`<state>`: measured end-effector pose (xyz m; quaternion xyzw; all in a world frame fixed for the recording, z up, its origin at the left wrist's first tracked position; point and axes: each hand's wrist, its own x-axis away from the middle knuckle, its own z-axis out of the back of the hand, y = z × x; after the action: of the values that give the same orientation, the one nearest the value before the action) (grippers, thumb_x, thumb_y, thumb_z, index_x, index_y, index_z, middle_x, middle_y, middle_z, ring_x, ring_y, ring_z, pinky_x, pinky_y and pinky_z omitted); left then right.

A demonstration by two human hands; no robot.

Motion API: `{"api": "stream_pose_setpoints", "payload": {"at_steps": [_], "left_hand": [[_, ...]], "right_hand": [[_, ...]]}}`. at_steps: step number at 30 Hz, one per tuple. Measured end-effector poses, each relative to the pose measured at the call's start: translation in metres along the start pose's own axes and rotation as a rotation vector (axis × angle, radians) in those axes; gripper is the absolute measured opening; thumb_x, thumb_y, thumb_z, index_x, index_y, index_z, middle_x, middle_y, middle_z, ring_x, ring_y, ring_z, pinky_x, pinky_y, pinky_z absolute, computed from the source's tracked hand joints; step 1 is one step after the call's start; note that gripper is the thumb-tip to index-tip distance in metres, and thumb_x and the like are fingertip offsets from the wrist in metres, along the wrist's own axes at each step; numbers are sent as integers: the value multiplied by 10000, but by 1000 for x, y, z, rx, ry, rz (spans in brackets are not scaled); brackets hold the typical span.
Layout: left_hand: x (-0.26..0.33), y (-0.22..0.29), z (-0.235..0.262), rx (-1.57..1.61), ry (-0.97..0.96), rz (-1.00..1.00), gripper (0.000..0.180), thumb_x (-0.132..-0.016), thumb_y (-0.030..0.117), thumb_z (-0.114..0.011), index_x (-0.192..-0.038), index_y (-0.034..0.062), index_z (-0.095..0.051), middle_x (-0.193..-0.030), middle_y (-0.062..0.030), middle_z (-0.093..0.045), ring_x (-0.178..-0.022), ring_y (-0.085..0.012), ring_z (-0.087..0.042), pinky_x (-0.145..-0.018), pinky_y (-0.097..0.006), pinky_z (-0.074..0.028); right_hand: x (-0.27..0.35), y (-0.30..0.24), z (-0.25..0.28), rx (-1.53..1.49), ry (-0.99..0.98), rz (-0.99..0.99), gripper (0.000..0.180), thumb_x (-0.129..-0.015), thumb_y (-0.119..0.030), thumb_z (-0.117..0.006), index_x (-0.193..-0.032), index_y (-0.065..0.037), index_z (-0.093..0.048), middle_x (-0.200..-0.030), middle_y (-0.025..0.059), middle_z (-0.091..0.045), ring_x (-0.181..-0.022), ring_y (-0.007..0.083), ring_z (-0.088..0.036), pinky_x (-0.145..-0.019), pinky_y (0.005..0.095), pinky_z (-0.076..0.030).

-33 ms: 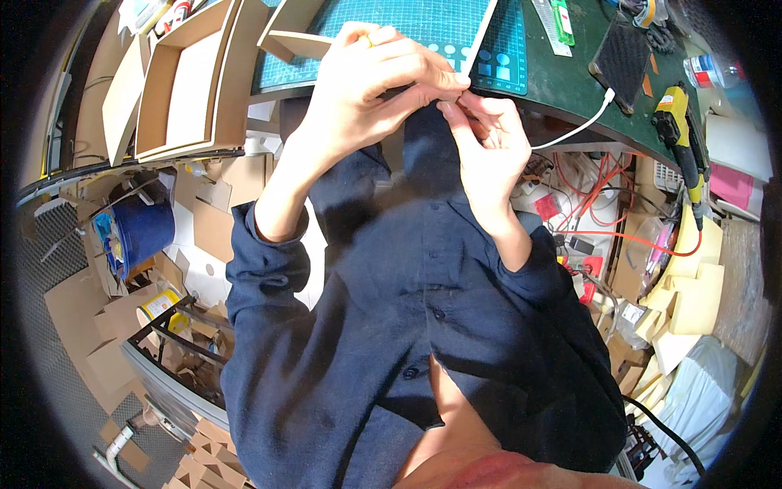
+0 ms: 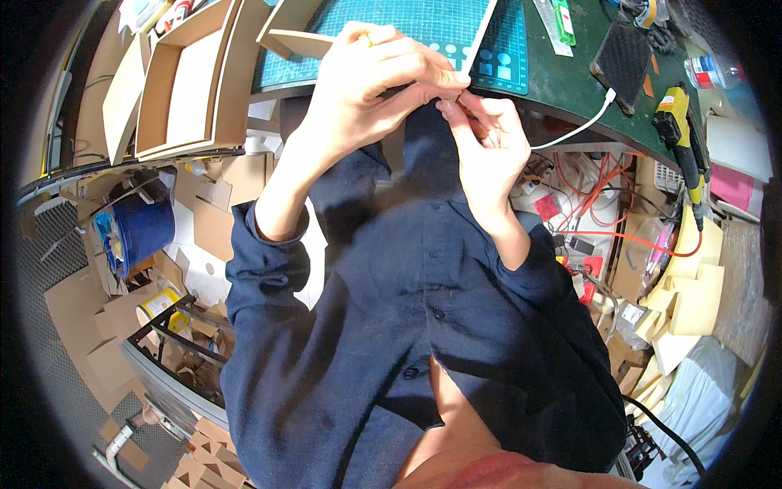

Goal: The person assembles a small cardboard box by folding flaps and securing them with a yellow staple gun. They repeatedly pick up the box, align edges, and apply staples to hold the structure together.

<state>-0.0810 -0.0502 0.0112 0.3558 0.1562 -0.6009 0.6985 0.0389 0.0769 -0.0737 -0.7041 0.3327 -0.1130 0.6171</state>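
Note:
A thin white strip (image 2: 481, 39) slants down from the top of the view to my fingertips at the near edge of the bench. Its lower end is pinched between the thumb and fingers of my left hand (image 2: 366, 90). Right beside it, my right hand (image 2: 494, 151) has thumb and fingers pressed together at the same spot; what lies between them is hidden. Under the strip is a teal cutting mat (image 2: 391, 20) with printed grid lines. A light brown board piece (image 2: 300, 42) stands on the mat just behind my left hand.
Left stands an open brown box frame (image 2: 232, 81). On the dark green bench lie a clear ruler (image 2: 550, 28), a green-handled tool (image 2: 563, 23), a black flat device (image 2: 623, 61) with a white cable (image 2: 582, 128), and a yellow-black tool (image 2: 680, 134). Below left is a blue bin (image 2: 145, 232).

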Motion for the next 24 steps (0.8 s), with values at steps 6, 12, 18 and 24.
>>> {"api": "stream_pose_setpoints", "payload": {"at_steps": [6,12,18,24], "left_hand": [[2,-6,0,21,30,-14,230,-757,53,-790,-973,128,-767,-935,4,-752,-792,-135,-684,-793,-279,-411],[1,-4,1,-36,24,-22,247,-732,48,-798,-962,133,-772,-950,-1,-755,-803,-128,-675,-774,-275,-398],[3,-8,-1,34,43,-22,271,-734,47,-795,-989,138,-771,-942,3,-751,-806,-125,-671,-776,-279,-390],[7,-9,-2,-50,27,-49,291,-755,33,-781,-1022,147,-763,-977,8,-747,-835,-129,-671,-801,-281,-401]], "right_hand": [[2,9,-8,-20,49,55,164,-834,67,-762,-965,36,-669,-966,118,-737,-849,114,-694,-751,249,-582],[3,11,-11,33,61,90,151,-844,67,-752,-972,45,-673,-959,119,-734,-852,125,-697,-756,256,-580],[5,8,-15,-56,64,64,145,-862,80,-726,-987,49,-659,-1004,136,-718,-891,160,-711,-782,269,-579],[7,9,-16,-67,72,68,141,-865,91,-717,-980,43,-652,-1022,138,-712,-912,161,-704,-797,275,-580]]}}
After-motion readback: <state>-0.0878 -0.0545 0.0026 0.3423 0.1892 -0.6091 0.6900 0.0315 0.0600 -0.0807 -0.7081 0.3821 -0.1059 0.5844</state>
